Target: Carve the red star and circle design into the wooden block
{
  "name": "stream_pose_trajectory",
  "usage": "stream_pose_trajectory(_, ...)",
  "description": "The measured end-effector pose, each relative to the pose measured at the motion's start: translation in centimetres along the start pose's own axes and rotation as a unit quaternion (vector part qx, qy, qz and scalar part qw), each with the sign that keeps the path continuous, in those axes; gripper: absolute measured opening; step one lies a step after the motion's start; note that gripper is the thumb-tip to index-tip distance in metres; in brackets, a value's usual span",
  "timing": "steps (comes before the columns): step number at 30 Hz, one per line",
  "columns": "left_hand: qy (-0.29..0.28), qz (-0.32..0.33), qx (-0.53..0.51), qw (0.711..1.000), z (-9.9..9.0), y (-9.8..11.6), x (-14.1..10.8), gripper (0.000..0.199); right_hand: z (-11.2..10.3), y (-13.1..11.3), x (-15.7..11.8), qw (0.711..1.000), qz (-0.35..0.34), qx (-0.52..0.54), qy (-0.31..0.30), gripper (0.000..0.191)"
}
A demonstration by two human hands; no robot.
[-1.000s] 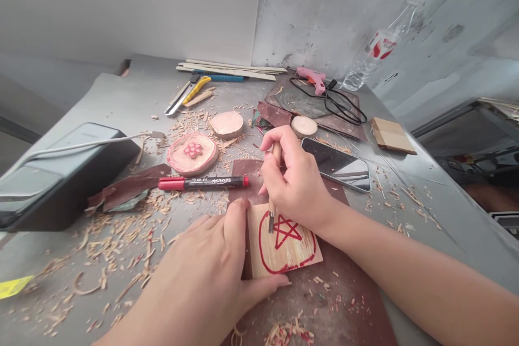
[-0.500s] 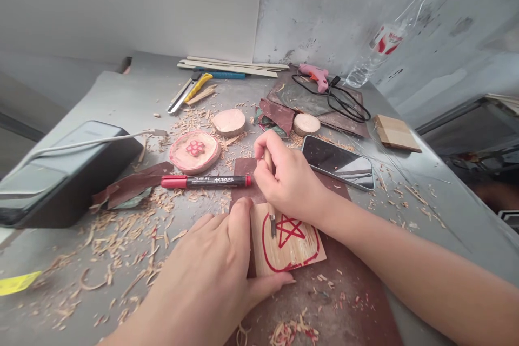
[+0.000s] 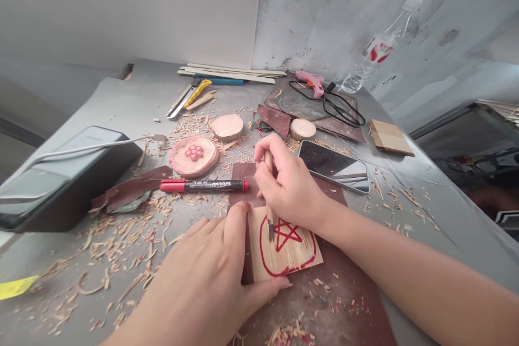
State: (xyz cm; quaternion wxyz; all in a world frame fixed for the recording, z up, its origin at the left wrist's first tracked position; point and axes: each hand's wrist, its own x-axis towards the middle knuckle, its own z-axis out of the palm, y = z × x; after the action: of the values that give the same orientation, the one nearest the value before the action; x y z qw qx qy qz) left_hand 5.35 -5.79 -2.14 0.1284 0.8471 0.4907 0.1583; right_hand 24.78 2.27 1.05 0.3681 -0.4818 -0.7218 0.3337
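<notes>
So, your right hand [image 3: 287, 184] is curled shut around one wooden-handled carving tool [image 3: 268, 184], held nearly upright with its long axis running down to a small metal tip [image 3: 270, 232]. That tip meets a square wood tile [image 3: 294, 262] directly below the hand, in the narrow band between the red star [image 3: 287, 235] and the left side of the red ring [image 3: 263, 248] drawn around it. Your left hand [image 3: 198, 259] is spread open and grips nothing: its fingers press at the tile's left edge, while the thumb lies along the lower edge. The right hand sits above the tile, and the left hand lies flat against its lower-left corner.

The tile rests on a dark brown sheet of sandpaper [image 3: 332, 303] on the grey surface [image 3: 101, 113]. Counting around you, there are two tiles: the one under your hands and a second [image 3: 390, 138] well off to the right. There are three wood discs: two plain ones [image 3: 227, 127] beyond your hands and one painted with a pink flower [image 3: 193, 155]. You also have one red marker [image 3: 203, 186] just above the tile, one phone [image 3: 334, 166] beside your right hand, one pink glue gun [image 3: 310, 82] and one yellow utility knife [image 3: 188, 92].
</notes>
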Motion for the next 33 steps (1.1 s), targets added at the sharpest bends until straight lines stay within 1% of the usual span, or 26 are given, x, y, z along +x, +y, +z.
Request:
stream_pose_trajectory(2, 0.004, 0.008, -0.018, 1.0, -0.6, -0.1, 0.1, 0.05, -0.1, -0.1, 0.1, 1.0, -0.006, 0.007, 0.007, 0.02)
stream_pose_trajectory(3, 0.016, 0.013, -0.028, 0.999, -0.9, -0.1, 0.2, 0.051, -0.2, -0.3, 0.1, 1.0, -0.01, 0.009, 0.011, 0.019)
stream_pose_trajectory(6, 0.073, -0.003, -0.054, 0.996, -1.8, -0.4, 0.3, 0.06, -1.3, -1.1, 0.2, 0.999, -0.019, 0.031, 0.025, 0.016)
stream_pose_trajectory(8, 0.112, -0.034, -0.082, 0.99, -2.2, -0.6, 0.5, 0.067, -2.4, -2.0, 0.3, 0.998, -0.019, 0.061, 0.03, 0.021)
stream_pose_trajectory(9, 0.121, -0.055, -0.106, 0.986, -2.3, -0.8, 0.6, 0.069, -3.1, -2.5, 0.2, 0.996, -0.014, 0.077, 0.036, 0.026)
stream_pose_trajectory(11, 0.12, -0.1, -0.188, 0.97, -2.5, -1.2, 1.0, 0.072, -4.6, -3.6, 0.1, 0.993, 0.003, 0.113, 0.039, 0.035)
stream_pose_trajectory(13, 0.104, -0.148, -0.294, 0.939, -2.7, -1.7, 1.6, 0.078, -6.1, -4.4, -0.3, 0.991, 0.027, 0.131, 0.03, 0.037)
stream_pose_trajectory(15, 0.098, -0.182, -0.369, 0.906, -2.8, -2.0, 2.1, 0.083, -7.5, -5.0, -0.9, 0.991, 0.075, 0.112, 0.002, 0.035)
stream_pose_trajectory(16, 0.108, -0.191, -0.388, 0.895, -2.9, -2.1, 2.3, 0.086, -8.1, -5.2, -1.3, 0.991, 0.105, 0.08, -0.023, 0.034)
stream_pose_trajectory(18, 0.141, -0.2, -0.402, 0.883, -3.2, -2.1, 2.7, 0.091, -8.9, -5.5, -2.1, 0.987, 0.141, 0.013, -0.072, 0.032)
stream_pose_trajectory(19, 0.154, -0.202, -0.404, 0.879, -3.4, -2.0, 2.8, 0.092, -9.1, -5.6, -2.6, 0.983, 0.152, -0.014, -0.099, 0.028)
stream_pose_trajectory(21, 0.183, -0.2, -0.415, 0.868, -3.9, -1.7, 3.0, 0.091, -8.9, -5.8, -3.4, 0.973, 0.166, -0.044, -0.152, 0.015)
stream_pose_trajectory(22, 0.196, -0.196, -0.427, 0.86, -4.1, -1.5, 3.1, 0.089, -8.6, -5.9, -3.7, 0.967, 0.175, -0.049, -0.178, 0.013)
stream_pose_trajectory(25, 0.227, -0.191, -0.468, 0.832, -4.5, -0.8, 3.3, 0.087, -7.1, -6.3, -4.4, 0.949, 0.205, -0.051, -0.234, 0.019)
stream_pose_trajectory(26, 0.23, -0.194, -0.475, 0.827, -4.5, -0.6, 3.2, 0.089, -6.7, -6.4, -4.6, 0.945, 0.213, -0.045, -0.243, 0.025)
stream_pose_trajectory(28, 0.217, -0.199, -0.491, 0.82, -4.6, -0.3, 3.1, 0.092, -5.9, -6.4, -4.7, 0.942, 0.225, -0.013, -0.25, 0.041)
stream_pose_trajectory(30, 0.201, -0.189, -0.527, 0.804, -4.6, -0.2, 3.0, 0.085, -5.4, -6.1, -4.7, 0.941, 0.229, 0.037, -0.245, 0.045)
stream_pose_trajectory(31, 0.194, -0.185, -0.552, 0.789, -4.6, -0.2, 3.0, 0.076, -5.2, -5.9, -4.8, 0.943, 0.227, 0.058, -0.237, 0.043)
stream_pose_trajectory(32, 0.191, -0.192, -0.583, 0.766, -4.7, -0.4, 3.1, 0.066, -5.1, -5.7, -4.8, 0.946, 0.22, 0.074, -0.227, 0.04)
stream_pose_trajectory(33, 0.193, -0.203, -0.615, 0.737, -4.9, -0.6, 3.1, 0.059, -5.0, -5.5, -4.9, 0.95, 0.209, 0.083, -0.217, 0.039)
